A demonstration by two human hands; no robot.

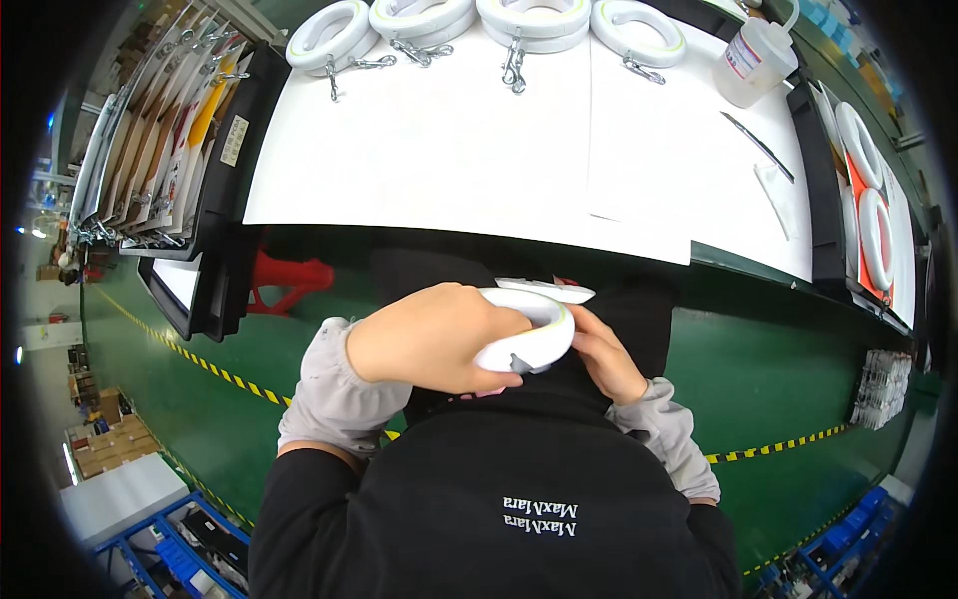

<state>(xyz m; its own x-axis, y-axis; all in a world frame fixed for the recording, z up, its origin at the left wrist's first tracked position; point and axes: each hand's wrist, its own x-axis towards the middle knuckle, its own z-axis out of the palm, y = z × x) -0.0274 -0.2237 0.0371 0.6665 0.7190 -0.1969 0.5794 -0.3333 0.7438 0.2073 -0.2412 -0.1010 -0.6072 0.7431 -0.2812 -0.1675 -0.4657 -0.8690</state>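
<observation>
Held in front of my body, below the table edge, is a thick white ring with a yellowish line along its rim and a small grey piece on its near side. My left hand wraps round the ring's left part, with its fingers reaching into the opening and its thumb near the grey piece. The fingers of my right hand close on the ring's right side; their tips are partly hidden. Just beyond the ring shows a flat whitish piece, and I cannot tell what holds it.
Along the far side of the white table lie stacked white rings with metal snap hooks. A plastic bottle and a black pen-like tool are at the right. Black bins flank the table; a red stool stands below.
</observation>
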